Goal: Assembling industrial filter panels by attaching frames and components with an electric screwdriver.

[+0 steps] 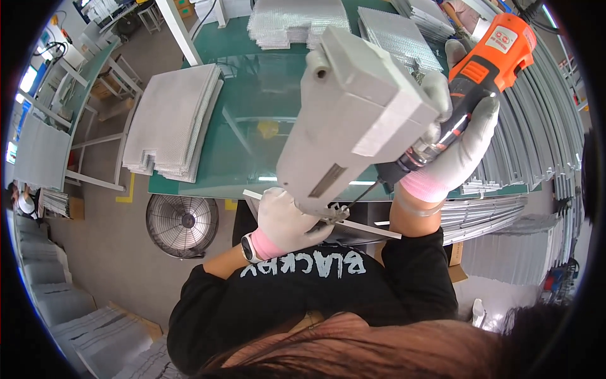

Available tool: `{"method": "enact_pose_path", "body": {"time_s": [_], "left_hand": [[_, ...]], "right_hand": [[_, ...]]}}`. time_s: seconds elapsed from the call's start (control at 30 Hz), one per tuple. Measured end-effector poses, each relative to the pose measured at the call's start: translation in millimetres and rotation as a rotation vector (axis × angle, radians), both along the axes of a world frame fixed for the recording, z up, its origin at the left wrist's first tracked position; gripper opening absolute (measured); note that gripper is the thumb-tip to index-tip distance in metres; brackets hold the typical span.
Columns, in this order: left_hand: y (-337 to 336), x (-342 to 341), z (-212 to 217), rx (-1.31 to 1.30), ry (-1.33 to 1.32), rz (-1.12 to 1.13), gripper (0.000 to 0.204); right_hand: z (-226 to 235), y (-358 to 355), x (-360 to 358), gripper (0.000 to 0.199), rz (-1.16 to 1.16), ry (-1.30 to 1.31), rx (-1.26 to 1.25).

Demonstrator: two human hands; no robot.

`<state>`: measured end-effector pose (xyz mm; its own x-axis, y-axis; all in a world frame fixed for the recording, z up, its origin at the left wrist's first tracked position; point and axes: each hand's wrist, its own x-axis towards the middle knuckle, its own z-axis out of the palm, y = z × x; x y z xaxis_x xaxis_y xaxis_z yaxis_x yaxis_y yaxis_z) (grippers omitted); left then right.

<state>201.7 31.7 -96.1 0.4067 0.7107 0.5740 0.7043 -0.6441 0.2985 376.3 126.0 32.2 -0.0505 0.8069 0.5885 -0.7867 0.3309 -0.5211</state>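
Note:
I hold a long grey plastic housing (353, 120) tilted up over a green glass-topped table (252, 107). My left hand (285, 221), in a white glove with a pink cuff, grips the housing's lower end by a small metal fitting. My right hand (457, 148), gloved the same way, is wrapped around an orange and black power screwdriver (483, 69). The tool's tip points down-left to the housing's underside, where the housing hides it. A thin white strip (369, 228) lies across just below my hands.
Stacks of silvery mesh sheets lie at the table's left (173, 120) and far side (293, 22). Long grey metal profiles (543, 132) are piled on the right. A round floor fan (182, 224) stands under the table's near-left corner. More sheet stacks (95, 335) sit on the floor.

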Motion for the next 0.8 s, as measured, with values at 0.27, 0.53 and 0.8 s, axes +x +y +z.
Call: {"method": "enact_pose_path", "body": {"time_s": [0.27,0.53,0.8], "left_hand": [[-2,0,-4,0.01,0.003,0.029,0.022],[-6,8,-18,-0.08,-0.076,0.012,0.021],[-4,10,-24,-0.073,-0.055,-0.056,0.031]], "right_hand": [[-3,-2,-4,0.069,0.012,-0.081,-0.004],[-28,-26,-6,0.085,-0.03,-0.345,-0.17],[-38,-29,-7,0.083,-0.068,-0.333,-0.153]]}}
